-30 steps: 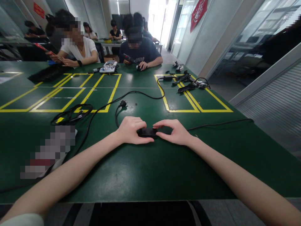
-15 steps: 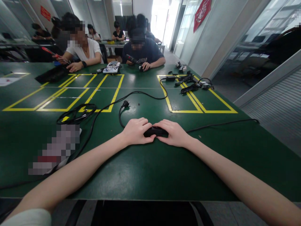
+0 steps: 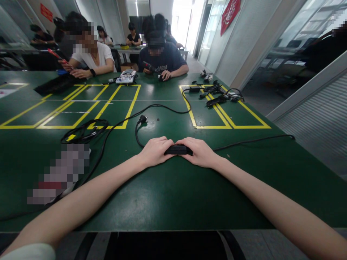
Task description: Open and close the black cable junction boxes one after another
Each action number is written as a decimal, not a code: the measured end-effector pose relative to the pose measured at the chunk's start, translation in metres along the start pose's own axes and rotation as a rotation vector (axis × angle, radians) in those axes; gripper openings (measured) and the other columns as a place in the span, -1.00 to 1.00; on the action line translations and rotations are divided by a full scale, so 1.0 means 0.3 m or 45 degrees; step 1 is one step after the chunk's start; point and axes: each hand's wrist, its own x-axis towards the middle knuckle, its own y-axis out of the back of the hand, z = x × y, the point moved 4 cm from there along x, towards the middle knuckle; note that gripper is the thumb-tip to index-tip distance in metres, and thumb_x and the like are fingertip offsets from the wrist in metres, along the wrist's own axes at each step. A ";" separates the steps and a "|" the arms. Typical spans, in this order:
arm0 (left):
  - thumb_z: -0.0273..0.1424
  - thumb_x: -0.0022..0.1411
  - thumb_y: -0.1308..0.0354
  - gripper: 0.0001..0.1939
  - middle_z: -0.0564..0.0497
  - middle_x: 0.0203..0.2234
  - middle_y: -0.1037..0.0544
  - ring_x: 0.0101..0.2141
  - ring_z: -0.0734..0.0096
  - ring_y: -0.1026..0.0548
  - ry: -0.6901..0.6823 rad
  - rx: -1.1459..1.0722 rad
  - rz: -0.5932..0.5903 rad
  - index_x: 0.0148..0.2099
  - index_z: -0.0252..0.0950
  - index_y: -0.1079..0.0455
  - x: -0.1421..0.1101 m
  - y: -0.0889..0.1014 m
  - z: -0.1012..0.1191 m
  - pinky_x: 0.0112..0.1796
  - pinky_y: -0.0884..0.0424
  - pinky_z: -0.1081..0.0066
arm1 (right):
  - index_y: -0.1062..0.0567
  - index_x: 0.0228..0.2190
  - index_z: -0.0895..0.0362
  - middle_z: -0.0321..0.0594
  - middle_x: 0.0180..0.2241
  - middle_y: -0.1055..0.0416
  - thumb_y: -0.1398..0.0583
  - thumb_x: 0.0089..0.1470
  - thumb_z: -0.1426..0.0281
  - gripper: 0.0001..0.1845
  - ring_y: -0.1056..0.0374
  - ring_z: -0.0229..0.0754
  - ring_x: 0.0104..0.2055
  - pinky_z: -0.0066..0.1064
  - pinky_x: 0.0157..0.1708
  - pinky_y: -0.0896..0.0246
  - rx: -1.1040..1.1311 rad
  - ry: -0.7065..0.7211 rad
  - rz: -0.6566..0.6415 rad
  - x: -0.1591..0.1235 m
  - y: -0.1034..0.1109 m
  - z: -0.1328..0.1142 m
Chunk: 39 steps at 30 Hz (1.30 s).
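Both hands grip a black power adapter [image 3: 176, 150] just in front of me on the green table [image 3: 130, 202]. My left hand [image 3: 154, 151] is closed round its left end, and my right hand [image 3: 201, 152] round its right end. Fingers cover both ends of the adapter; its flat side faces me. A short cord with a black plug [image 3: 142, 120] curves out from behind my left hand, the plug lying on the table. From behind my right hand a black cable [image 3: 252, 140] runs off to the right.
Left of my forearm lie a coiled black cable [image 3: 84, 131] and a blurred flat item [image 3: 61, 173]. Yellow tape [image 3: 130, 108] marks boxes on the table. Black parts and an adapter [image 3: 214, 94] sit at the far right. Two people work across the table, beside a white device [image 3: 126, 77].
The adapter has turned slightly in my hands, so its flat side shows more. My left thumb has moved back from its front. The whole view has shifted a little.
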 end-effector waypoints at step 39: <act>-0.01 0.50 0.06 -0.52 -0.09 -0.34 -0.61 -0.32 0.28 -0.52 -0.264 0.132 0.049 -0.13 -0.29 -0.47 -0.003 0.021 0.052 -0.28 -0.37 0.35 | -0.52 0.03 0.22 -0.07 -0.25 -0.61 -0.11 0.36 0.24 -0.62 -0.51 -0.07 -0.26 -0.33 -0.31 -0.29 -0.386 0.228 -0.121 -0.017 0.022 -0.044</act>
